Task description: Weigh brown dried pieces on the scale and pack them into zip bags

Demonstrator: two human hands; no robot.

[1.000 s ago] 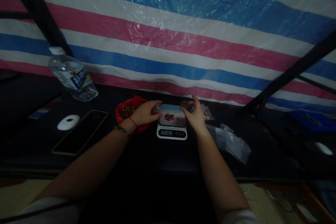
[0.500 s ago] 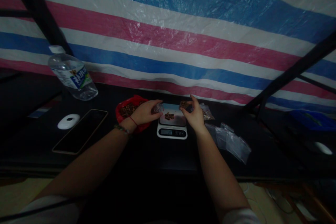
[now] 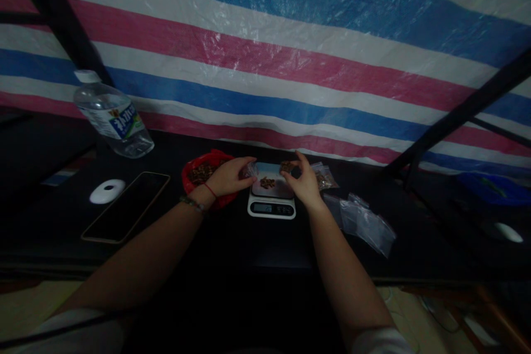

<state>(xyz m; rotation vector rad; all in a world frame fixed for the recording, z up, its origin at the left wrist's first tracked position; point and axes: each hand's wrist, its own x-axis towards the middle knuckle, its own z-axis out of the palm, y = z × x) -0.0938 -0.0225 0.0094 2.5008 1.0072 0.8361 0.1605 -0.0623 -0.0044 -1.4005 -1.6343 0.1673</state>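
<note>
In dim light at a dark table (image 3: 257, 249), I hold my left hand (image 3: 227, 177) at the left edge of a small kitchen scale (image 3: 271, 197), its fingers pinched shut on a small clear bag (image 3: 250, 169); the bag is crumpled and half hidden by my fingertips, so I cannot tell which way its mouth faces. My right hand (image 3: 302, 183) sits at the scale's far right corner, thumb and fingers closed on a clump of brown bits (image 3: 286, 166), too dark and small to identify. A little pile of the same brown pieces (image 3: 267, 182) lies near the middle of the scale's pale platform. The scale's long axis runs away from me, its display facing me; the digits are unreadable.

A red bag (image 3: 194, 168) of more brown pieces lies just behind my left wrist, partly covered by it. Clear empty bags (image 3: 365, 224) lie scattered to the right of the scale, a filled one (image 3: 326, 177) just beyond my right hand. A phone (image 3: 126, 206), a white disc (image 3: 107, 191) and a water bottle (image 3: 112, 116) lie well to the left. A striped tarp (image 3: 269, 55) fills the background.
</note>
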